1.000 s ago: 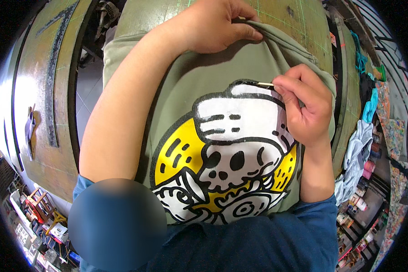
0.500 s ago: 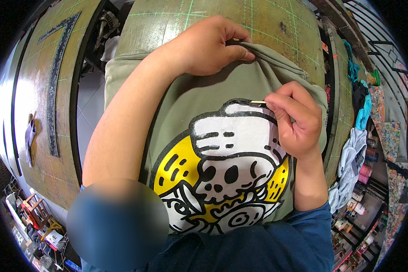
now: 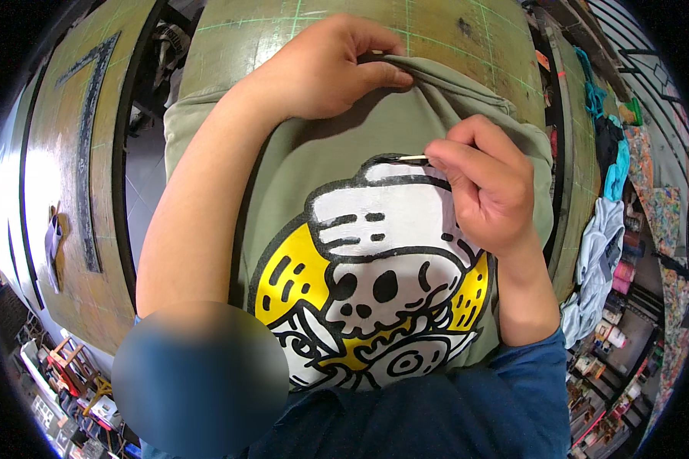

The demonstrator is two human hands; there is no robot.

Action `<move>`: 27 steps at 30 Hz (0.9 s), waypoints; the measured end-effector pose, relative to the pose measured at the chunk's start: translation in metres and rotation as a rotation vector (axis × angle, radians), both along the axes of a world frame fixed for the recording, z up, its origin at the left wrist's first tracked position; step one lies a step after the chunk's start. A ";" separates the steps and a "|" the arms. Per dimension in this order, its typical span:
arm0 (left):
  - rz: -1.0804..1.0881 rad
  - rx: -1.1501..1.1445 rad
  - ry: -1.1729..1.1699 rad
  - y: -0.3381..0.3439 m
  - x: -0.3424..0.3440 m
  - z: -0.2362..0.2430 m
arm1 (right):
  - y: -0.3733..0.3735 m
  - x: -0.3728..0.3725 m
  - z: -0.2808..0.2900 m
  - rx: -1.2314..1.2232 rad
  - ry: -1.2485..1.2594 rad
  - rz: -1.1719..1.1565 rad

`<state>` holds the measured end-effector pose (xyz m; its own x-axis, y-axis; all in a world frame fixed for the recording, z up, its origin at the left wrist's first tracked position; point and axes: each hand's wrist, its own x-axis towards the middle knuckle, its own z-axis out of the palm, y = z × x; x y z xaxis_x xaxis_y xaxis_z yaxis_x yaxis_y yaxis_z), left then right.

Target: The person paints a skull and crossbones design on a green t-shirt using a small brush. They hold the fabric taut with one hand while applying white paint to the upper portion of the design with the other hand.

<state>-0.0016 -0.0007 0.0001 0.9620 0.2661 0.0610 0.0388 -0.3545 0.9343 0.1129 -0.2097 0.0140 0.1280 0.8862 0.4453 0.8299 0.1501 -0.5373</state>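
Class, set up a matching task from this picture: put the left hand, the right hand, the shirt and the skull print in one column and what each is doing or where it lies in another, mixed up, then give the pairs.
Column one:
1. left hand
2. right hand
3. shirt
4. skull print

Column two:
A. white, black and yellow
B. pinches the collar
C. holds a thin stick
D. olive green, spread on a gridded board

Pairs: 1-B, 2-C, 3-D, 4-A
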 end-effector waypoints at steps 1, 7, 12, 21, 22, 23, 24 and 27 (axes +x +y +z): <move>-0.007 -0.002 0.021 0.001 0.000 0.001 | 0.000 0.000 0.000 0.003 0.001 0.008; -0.003 -0.018 0.031 0.002 0.000 0.002 | -0.001 0.002 0.001 0.035 -0.015 -0.008; 0.010 -0.043 0.019 0.001 -0.001 0.000 | -0.002 0.004 0.001 0.030 -0.034 -0.028; -0.026 0.037 0.027 0.004 0.001 -0.001 | -0.003 0.005 0.005 0.007 -0.069 -0.030; -0.027 0.023 0.033 0.004 0.001 -0.002 | -0.003 0.005 0.005 0.019 -0.065 -0.035; -0.029 0.015 0.041 0.004 0.001 -0.003 | -0.003 0.004 0.005 0.007 -0.055 -0.026; -0.022 0.008 0.054 0.003 0.002 -0.003 | -0.003 0.004 0.004 0.006 -0.049 -0.020; -0.017 0.064 -0.004 0.003 0.001 -0.004 | -0.003 0.004 0.004 0.002 -0.077 -0.027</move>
<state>-0.0004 0.0018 -0.0042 0.9661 0.2448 0.0814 0.0282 -0.4137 0.9100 0.1165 -0.2126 0.0183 0.1171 0.8822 0.4561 0.8725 0.1280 -0.4716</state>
